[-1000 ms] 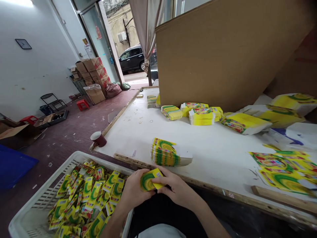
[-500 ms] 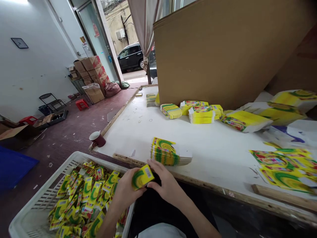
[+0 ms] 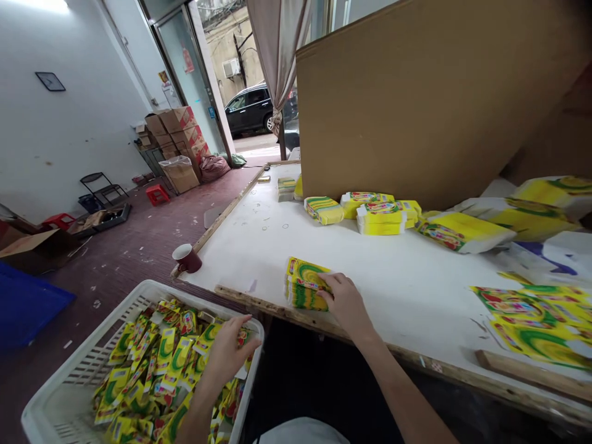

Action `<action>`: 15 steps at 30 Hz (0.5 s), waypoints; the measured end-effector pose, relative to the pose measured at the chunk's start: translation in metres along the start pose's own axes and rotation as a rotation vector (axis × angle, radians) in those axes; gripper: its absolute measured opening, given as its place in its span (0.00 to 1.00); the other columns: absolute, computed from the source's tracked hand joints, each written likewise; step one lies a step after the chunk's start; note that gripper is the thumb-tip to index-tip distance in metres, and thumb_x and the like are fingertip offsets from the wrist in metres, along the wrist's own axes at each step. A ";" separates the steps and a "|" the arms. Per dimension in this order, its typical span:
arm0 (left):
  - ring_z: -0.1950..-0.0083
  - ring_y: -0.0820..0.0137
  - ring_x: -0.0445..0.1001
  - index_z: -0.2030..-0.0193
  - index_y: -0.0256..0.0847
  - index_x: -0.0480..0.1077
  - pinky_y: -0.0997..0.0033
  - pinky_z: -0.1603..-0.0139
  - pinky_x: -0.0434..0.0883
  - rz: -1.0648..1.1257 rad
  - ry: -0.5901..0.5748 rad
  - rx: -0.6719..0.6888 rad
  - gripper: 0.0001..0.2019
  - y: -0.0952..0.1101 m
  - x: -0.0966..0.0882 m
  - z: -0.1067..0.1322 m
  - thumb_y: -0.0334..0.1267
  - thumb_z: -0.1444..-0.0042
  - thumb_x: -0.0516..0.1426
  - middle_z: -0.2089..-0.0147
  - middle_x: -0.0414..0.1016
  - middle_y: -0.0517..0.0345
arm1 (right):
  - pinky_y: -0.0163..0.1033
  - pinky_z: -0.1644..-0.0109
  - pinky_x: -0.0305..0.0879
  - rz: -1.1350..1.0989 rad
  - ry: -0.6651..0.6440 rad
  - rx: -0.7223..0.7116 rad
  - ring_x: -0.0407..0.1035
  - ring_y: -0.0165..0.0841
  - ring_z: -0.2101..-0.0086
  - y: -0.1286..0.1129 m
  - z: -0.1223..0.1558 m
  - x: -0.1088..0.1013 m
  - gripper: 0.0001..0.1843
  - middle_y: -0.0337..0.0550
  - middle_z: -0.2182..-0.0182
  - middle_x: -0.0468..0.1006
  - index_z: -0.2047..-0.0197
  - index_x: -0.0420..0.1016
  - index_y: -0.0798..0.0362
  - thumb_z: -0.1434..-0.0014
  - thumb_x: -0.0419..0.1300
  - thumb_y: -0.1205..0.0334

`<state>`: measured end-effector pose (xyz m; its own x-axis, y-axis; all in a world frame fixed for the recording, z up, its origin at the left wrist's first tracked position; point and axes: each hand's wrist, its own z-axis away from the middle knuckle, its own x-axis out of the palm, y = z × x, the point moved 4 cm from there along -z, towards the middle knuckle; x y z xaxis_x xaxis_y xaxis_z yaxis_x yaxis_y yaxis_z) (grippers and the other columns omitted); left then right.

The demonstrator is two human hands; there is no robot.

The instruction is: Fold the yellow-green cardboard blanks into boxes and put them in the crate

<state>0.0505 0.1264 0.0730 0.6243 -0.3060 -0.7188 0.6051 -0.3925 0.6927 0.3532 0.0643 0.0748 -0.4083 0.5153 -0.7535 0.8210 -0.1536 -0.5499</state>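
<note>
A stack of flattened yellow-and-green cartons (image 3: 303,285) lies near the front edge of the white table. My right hand (image 3: 346,302) is at its right end, fingers over the top and thumb at the near side, gripping a flattened carton there. The part under the fingers is hidden. My left hand (image 3: 227,348) hovers above the right side of a white plastic basket (image 3: 150,290), fingers apart and holding nothing. Many small folded cartons (image 3: 166,351) in yellow and green lie jumbled inside that basket.
A dark red mug (image 3: 189,259) stands at the table's left corner. Bundles of flat cartons (image 3: 382,219) sit along a large cardboard sheet (image 3: 416,111). More flat cartons (image 3: 536,314) lie at right beside a wooden strip (image 3: 531,370). A wooden edge runs along the table front.
The small folded carton has left my hands. My left hand has opened over the basket. My right hand has moved right and up onto the stack of flattened cartons.
</note>
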 end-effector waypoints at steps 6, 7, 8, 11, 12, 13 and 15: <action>0.40 0.56 0.73 0.38 0.46 0.66 0.53 0.39 0.69 0.796 -0.064 0.010 0.37 0.038 0.043 -0.014 0.51 0.56 0.69 0.41 0.75 0.46 | 0.55 0.46 0.67 -0.290 0.200 -0.039 0.68 0.47 0.52 -0.041 0.018 -0.013 0.25 0.52 0.54 0.73 0.40 0.69 0.51 0.41 0.59 0.68; 0.39 0.56 0.72 0.38 0.47 0.66 0.54 0.39 0.69 0.989 -0.020 0.021 0.39 0.047 0.048 -0.017 0.54 0.56 0.69 0.41 0.74 0.47 | 0.54 0.46 0.67 -0.380 0.155 -0.082 0.68 0.46 0.52 -0.056 0.025 -0.010 0.24 0.51 0.54 0.74 0.41 0.69 0.50 0.41 0.59 0.68; 0.40 0.57 0.73 0.39 0.47 0.66 0.54 0.40 0.69 1.169 0.039 0.019 0.38 0.055 0.051 -0.019 0.58 0.55 0.67 0.42 0.74 0.48 | 0.53 0.47 0.67 -0.478 0.092 -0.121 0.68 0.45 0.52 -0.072 0.034 -0.006 0.23 0.50 0.53 0.74 0.43 0.70 0.48 0.41 0.59 0.69; 0.50 0.62 0.77 0.48 0.45 0.72 0.59 0.45 0.72 1.543 0.206 -0.031 0.27 0.078 0.051 -0.026 0.60 0.48 0.61 0.55 0.77 0.53 | 0.44 0.51 0.70 -0.866 -0.175 -0.120 0.71 0.38 0.57 -0.109 0.060 0.010 0.23 0.45 0.55 0.75 0.45 0.69 0.46 0.43 0.60 0.71; 0.56 0.66 0.77 0.52 0.45 0.73 0.63 0.49 0.73 1.609 0.239 -0.041 0.23 0.085 0.049 -0.029 0.59 0.46 0.60 0.60 0.76 0.56 | 0.43 0.52 0.70 -0.992 -0.236 -0.087 0.71 0.37 0.57 -0.117 0.066 0.014 0.23 0.44 0.55 0.76 0.44 0.69 0.47 0.43 0.61 0.69; 0.62 0.69 0.75 0.56 0.44 0.73 0.66 0.54 0.74 1.651 0.271 -0.036 0.20 0.091 0.045 -0.030 0.57 0.46 0.61 0.66 0.73 0.59 | 0.42 0.52 0.71 -1.094 -0.280 -0.053 0.72 0.37 0.57 -0.121 0.071 0.018 0.24 0.44 0.55 0.76 0.44 0.68 0.47 0.43 0.63 0.67; 0.70 0.74 0.70 0.63 0.43 0.71 0.72 0.62 0.73 1.660 0.330 -0.016 0.18 0.096 0.038 -0.032 0.56 0.47 0.63 0.72 0.67 0.64 | 0.42 0.50 0.70 -1.199 -0.321 -0.010 0.72 0.38 0.54 -0.124 0.075 0.023 0.26 0.45 0.52 0.76 0.42 0.67 0.48 0.45 0.65 0.63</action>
<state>0.1484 0.1048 0.1141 0.6123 -0.1676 0.7726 -0.7583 0.1518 0.6339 0.2119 0.0315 0.0988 -0.9811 0.0960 0.1683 -0.1358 0.2790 -0.9507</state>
